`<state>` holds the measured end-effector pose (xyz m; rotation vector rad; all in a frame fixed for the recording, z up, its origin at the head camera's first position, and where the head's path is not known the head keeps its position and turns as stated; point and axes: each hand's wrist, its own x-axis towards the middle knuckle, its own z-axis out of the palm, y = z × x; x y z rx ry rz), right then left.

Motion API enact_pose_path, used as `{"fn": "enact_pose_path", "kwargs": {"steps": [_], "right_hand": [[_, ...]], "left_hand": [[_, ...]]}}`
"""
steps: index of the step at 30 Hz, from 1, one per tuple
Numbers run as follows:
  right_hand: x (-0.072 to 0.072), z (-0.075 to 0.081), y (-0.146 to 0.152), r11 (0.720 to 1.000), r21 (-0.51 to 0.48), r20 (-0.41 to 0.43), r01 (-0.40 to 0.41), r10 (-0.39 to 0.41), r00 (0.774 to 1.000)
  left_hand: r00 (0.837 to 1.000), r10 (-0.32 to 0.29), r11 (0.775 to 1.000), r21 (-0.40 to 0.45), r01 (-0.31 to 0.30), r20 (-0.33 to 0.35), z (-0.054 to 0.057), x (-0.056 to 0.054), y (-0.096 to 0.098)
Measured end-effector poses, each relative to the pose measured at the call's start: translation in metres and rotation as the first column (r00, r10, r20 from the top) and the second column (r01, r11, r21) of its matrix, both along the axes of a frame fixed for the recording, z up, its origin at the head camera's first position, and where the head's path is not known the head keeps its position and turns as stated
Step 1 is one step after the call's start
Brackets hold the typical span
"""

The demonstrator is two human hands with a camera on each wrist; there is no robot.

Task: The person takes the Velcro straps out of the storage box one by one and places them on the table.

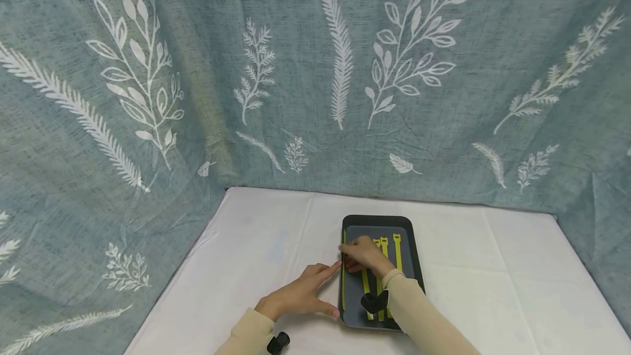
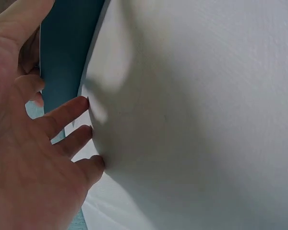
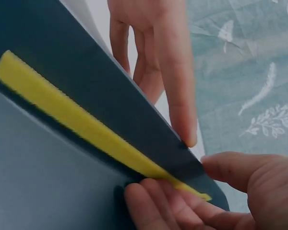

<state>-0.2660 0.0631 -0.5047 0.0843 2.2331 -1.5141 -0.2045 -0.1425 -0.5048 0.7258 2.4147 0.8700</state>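
Observation:
A dark grey tray [image 1: 355,311] lies on the white cloth, holding several yellow hook-and-loop cable ties [image 1: 397,251]. One yellow cable tie [image 3: 81,115] stands on edge along the tray's left inner wall. My right hand [image 1: 366,253] pinches it near its far end: the fingers [image 3: 156,201] press it to the wall from inside, and the thumb [image 3: 230,167] is at the rim. My left hand [image 1: 305,292] is spread beside the tray's left side, index fingertip touching the rim. In the left wrist view, the left fingers [image 2: 69,112] extend loosely.
The white cloth [image 1: 473,267] covers the table around the tray. A blue-green curtain with white leaf prints [image 1: 296,70] hangs behind the table and along its sides. A black wrist camera [image 1: 374,303] on the right wrist covers part of the ties.

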Motion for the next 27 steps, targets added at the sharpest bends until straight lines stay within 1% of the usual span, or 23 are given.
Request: {"fn": "enact_pose_path", "kwargs": {"steps": [3,7,12,16,21,27], "right_hand": [[0.0013,-0.0007,-0.003,0.999,-0.026,-0.011,0.036,-0.036,0.999],[0.0022,-0.0015,-0.004,0.996,-0.069,-0.01,0.063,-0.064,0.998],[0.0005,-0.0032,-0.002,0.989,-0.118,0.028,0.088,-0.085,0.996],[0.0,-0.005,-0.0014,0.985,-0.136,0.055,0.103,-0.096,0.994],[0.0011,-0.0056,-0.0019,0.982,-0.149,0.057,0.112,-0.104,0.993],[0.0022,-0.0044,-0.0009,0.98,-0.149,0.064,0.132,-0.124,0.99]], "left_hand": [[1.0,0.0,1.0,0.005,0.001,-0.025,0.0,0.0006,-0.0001],[0.999,-0.006,1.0,0.01,0.006,-0.039,0.0,0.0012,-0.0004],[1.0,-0.007,1.0,0.026,0.007,-0.029,-0.0005,0.0012,-0.0006],[1.0,-0.005,0.999,0.038,0.005,-0.015,-0.0008,0.0013,-0.0007],[1.0,0.006,0.999,0.049,-0.007,0.01,-0.001,0.0015,-0.0006],[1.0,0.019,0.999,0.045,-0.019,0.01,-0.0017,0.0013,0.0]]}}
